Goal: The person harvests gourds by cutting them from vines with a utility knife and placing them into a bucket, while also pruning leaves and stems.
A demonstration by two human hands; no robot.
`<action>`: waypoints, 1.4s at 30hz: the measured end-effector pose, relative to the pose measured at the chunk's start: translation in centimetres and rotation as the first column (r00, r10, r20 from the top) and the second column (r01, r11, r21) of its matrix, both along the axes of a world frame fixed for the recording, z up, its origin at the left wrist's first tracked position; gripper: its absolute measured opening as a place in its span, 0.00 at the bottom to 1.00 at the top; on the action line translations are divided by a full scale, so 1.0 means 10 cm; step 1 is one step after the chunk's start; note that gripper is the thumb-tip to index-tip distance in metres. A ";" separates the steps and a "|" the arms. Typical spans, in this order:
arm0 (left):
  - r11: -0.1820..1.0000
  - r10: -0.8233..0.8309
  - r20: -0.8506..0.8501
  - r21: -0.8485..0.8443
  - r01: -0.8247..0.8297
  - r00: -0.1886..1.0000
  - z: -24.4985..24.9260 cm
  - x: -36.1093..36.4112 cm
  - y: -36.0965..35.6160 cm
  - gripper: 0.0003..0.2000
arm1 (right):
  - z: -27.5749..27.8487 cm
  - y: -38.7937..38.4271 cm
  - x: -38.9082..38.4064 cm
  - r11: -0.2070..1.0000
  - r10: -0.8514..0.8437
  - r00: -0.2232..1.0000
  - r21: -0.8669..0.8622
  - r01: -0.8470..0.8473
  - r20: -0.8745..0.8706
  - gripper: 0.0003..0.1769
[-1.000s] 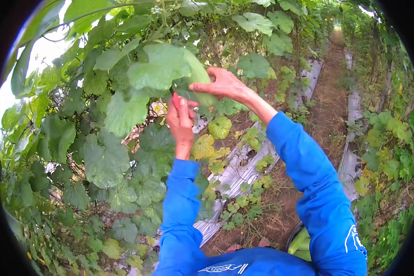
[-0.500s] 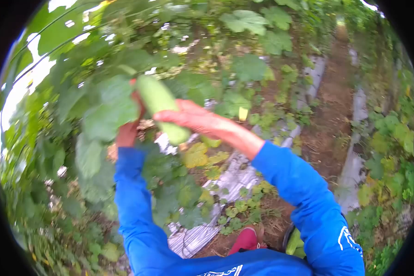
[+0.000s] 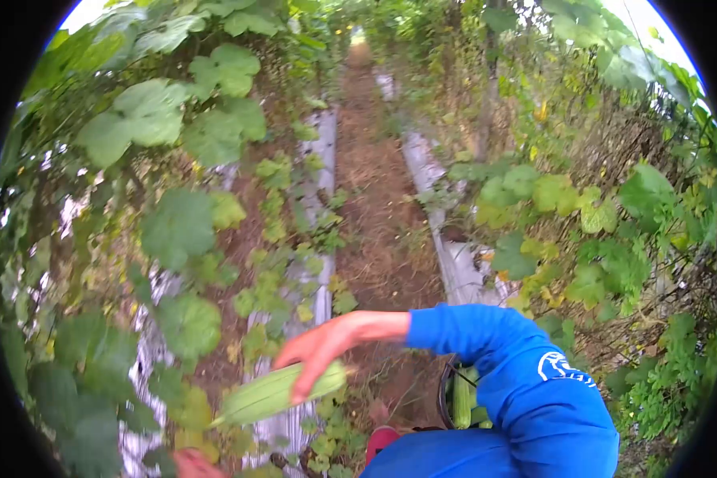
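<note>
A pale green luffa gourd [image 3: 251,405] with faint lengthwise lines is in my right hand [image 3: 320,350]. The fingers wrap over it from above, near its blossom end, and its narrow stem end points left and down. Low at the bottom edge, my left hand [image 3: 197,464] shows only in part, apart from the gourd; its fingers are cut off and blurred. Beneath my right sleeve stands a dark round bucket [image 3: 444,392], partly hidden by the arm, with several green gourds [image 3: 461,401] in it.
Leafy vines [image 3: 179,231] climb on the left, and more vines [image 3: 581,231] rise on the right. Between them a brown dirt path [image 3: 370,183] runs ahead, edged by silvery plastic sheeting [image 3: 324,151]. My red shoe [image 3: 381,440] is beside the bucket.
The view has swung right, from the left-hand vines to the path. Both hands were at the gourd among the leaves; now my right hand alone holds it, lower, and my left hand has dropped away.
</note>
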State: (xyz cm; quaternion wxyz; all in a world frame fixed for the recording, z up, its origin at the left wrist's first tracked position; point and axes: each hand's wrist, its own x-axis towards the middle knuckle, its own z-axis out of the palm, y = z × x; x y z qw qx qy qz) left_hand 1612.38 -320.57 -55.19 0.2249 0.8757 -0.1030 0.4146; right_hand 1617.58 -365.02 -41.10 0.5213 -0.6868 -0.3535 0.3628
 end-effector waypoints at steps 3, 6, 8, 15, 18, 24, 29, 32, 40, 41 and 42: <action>0.909 -0.282 -0.461 -0.409 0.080 0.842 -0.62 0.10 -1.30 0.18 | -0.24 -1.26 0.13 0.905 -0.368 0.926 -0.262 0.335 -0.088 0.42; 0.719 -0.597 -0.392 -0.648 0.251 0.700 -1.55 0.51 -2.00 0.15 | -0.06 -2.47 -0.34 0.667 -0.695 0.717 -0.411 0.621 -0.044 0.47; 0.715 -0.638 -0.507 -0.669 0.202 0.580 -1.42 0.66 -2.59 0.14 | 0.35 -2.90 -0.93 0.428 -0.862 0.507 -0.559 0.710 -0.017 0.50; 0.534 -0.844 -0.468 -0.781 0.323 0.261 -1.15 1.63 -3.85 0.13 | 0.22 -3.73 -2.95 0.168 -0.955 -0.096 -0.782 0.600 -0.279 0.44; 0.499 -0.867 -0.459 -0.786 0.365 0.195 -1.22 2.13 -4.24 0.14 | -0.25 -3.74 -3.14 0.200 -0.889 -0.237 -0.797 0.570 -0.393 0.32; 0.541 -0.835 -0.518 -0.711 0.448 0.185 -1.48 2.97 -5.15 0.15 | -1.11 -4.14 -2.15 0.303 -0.820 -0.216 -0.722 0.623 -0.530 0.37; 0.483 -0.876 -0.464 -0.839 0.250 0.133 -1.61 3.29 -6.23 0.15 | -1.39 -4.45 -1.38 0.002 -0.892 -0.320 -0.710 0.704 -0.319 0.36; 0.473 -0.874 -0.481 -0.801 0.367 0.076 -1.49 3.49 -6.85 0.16 | -1.86 -4.73 -1.31 -0.072 -0.895 -0.367 -0.732 0.678 -0.253 0.40; 0.276 -0.824 -0.484 -0.796 0.539 -0.293 -0.68 4.02 -8.44 0.16 | -1.04 -5.35 -1.10 -0.111 -0.824 -0.472 -0.727 0.678 -0.315 0.32; 0.185 -0.833 -0.464 -0.748 0.637 -0.303 -0.58 4.15 -8.71 0.15 | -0.80 -5.54 -1.13 -0.115 -0.814 -0.451 -0.659 0.743 -0.366 0.29; 0.093 -0.837 -0.448 -0.683 0.724 -0.315 -0.44 4.27 -8.95 0.15 | -0.53 -5.71 -1.18 -0.119 -0.803 -0.424 -0.584 0.803 -0.420 0.26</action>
